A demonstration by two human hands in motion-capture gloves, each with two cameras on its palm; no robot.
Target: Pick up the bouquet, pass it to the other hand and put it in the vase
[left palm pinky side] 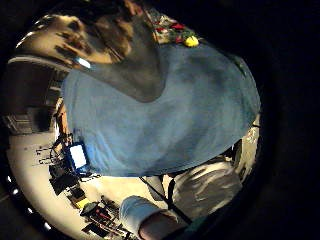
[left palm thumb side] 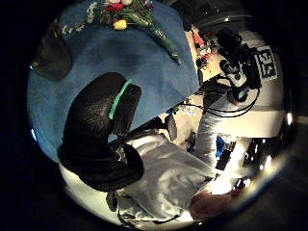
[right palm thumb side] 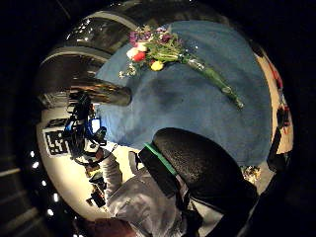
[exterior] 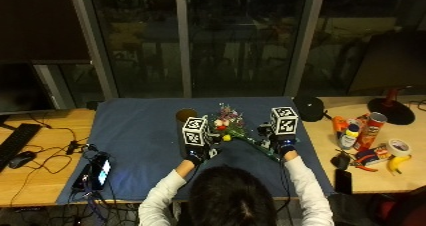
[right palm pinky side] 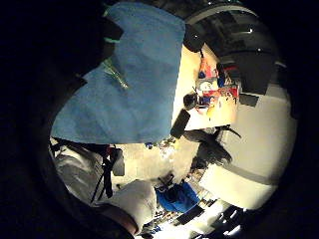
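A bouquet (exterior: 229,125) of mixed flowers lies flat on the blue cloth (exterior: 140,136), its green stems pointing toward my right hand (exterior: 285,147). The dark, cylindrical vase (exterior: 187,116) stands upright just left of the flower heads. My left hand (exterior: 197,155) hovers in front of the vase and holds nothing. My right hand is near the stem ends, apart from them. In the right thumb side view the whole bouquet (right palm thumb side: 163,52) lies free on the cloth beyond my glove (right palm thumb side: 197,168). The left palm views show the vase (left palm pinky side: 125,55) close by and the bouquet (left palm thumb side: 130,14) farther off.
A phone (exterior: 101,170) with cables lies at the cloth's left edge, a keyboard and mouse (exterior: 20,158) beyond it. Right of the cloth are a black round object (exterior: 308,107), cans (exterior: 369,131), tape (exterior: 399,147) and a banana (exterior: 398,165). Windows stand behind the table.
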